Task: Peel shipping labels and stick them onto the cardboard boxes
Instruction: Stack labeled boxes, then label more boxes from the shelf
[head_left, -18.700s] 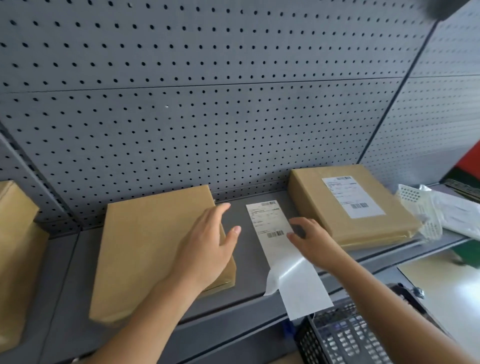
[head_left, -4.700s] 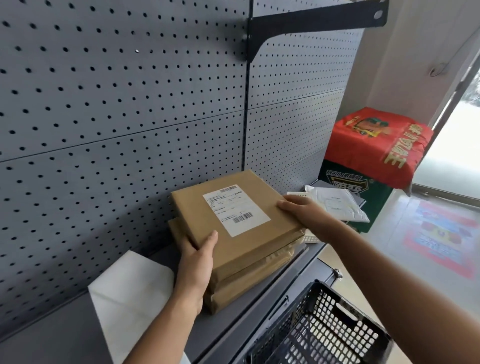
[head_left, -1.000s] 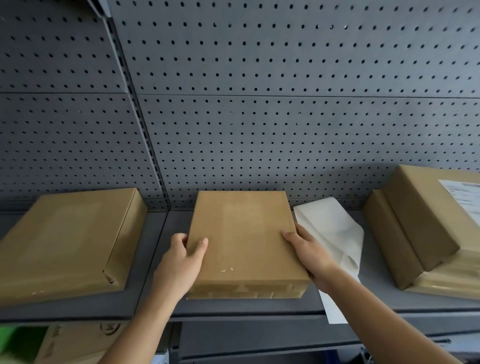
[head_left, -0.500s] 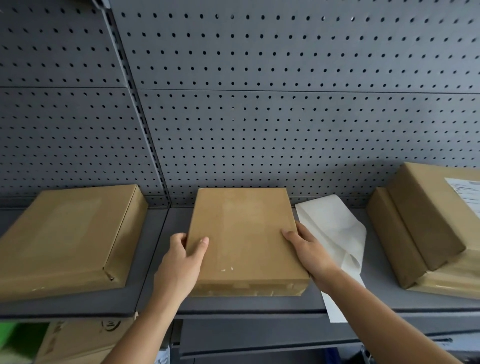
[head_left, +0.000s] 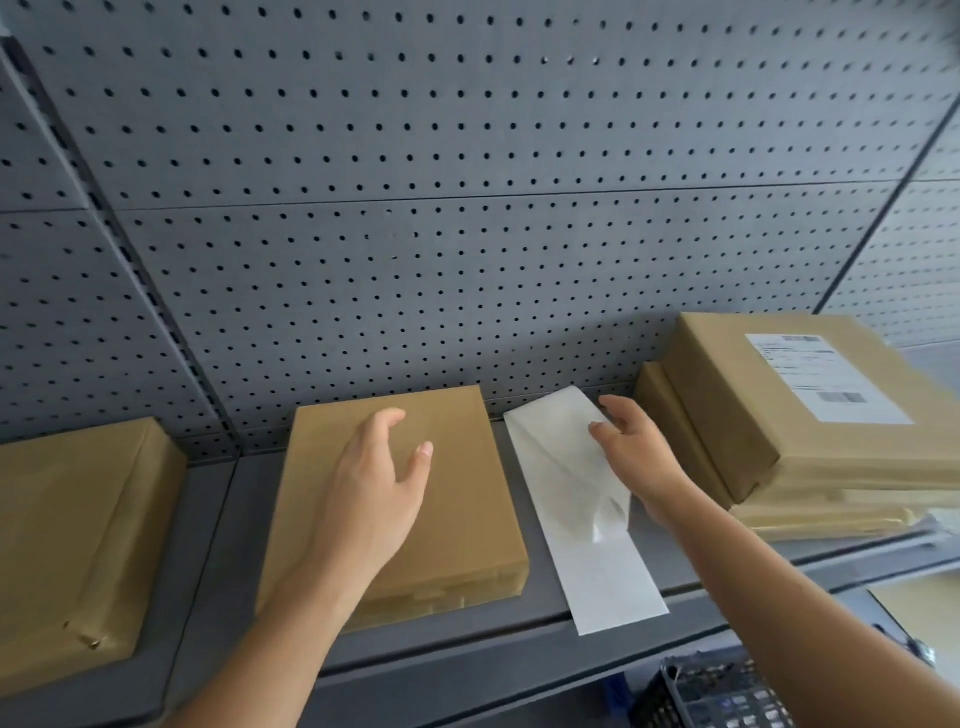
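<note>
A plain brown cardboard box (head_left: 457, 514) lies flat on the grey shelf (head_left: 218, 571) in the middle, with no label on it. My left hand (head_left: 374, 493) hovers over its top, fingers spread, holding nothing. To the right of the box lies a white strip of label backing paper (head_left: 587, 561), curled up in the middle. My right hand (head_left: 634, 457) is at the far end of that strip, fingers apart and touching its edge. At the right stand two stacked boxes (head_left: 727, 415); the top one bears a white shipping label (head_left: 826, 376).
Another unlabelled brown box (head_left: 78, 545) lies at the left end of the shelf. A grey pegboard wall (head_left: 467, 208) rises behind everything. A dark plastic basket (head_left: 717, 696) sits below the shelf's front edge at the lower right.
Both hands have let go of the middle box's sides. My left hand now hovers above its top and my right hand has moved right onto the white backing strip. The view has shifted right.
</note>
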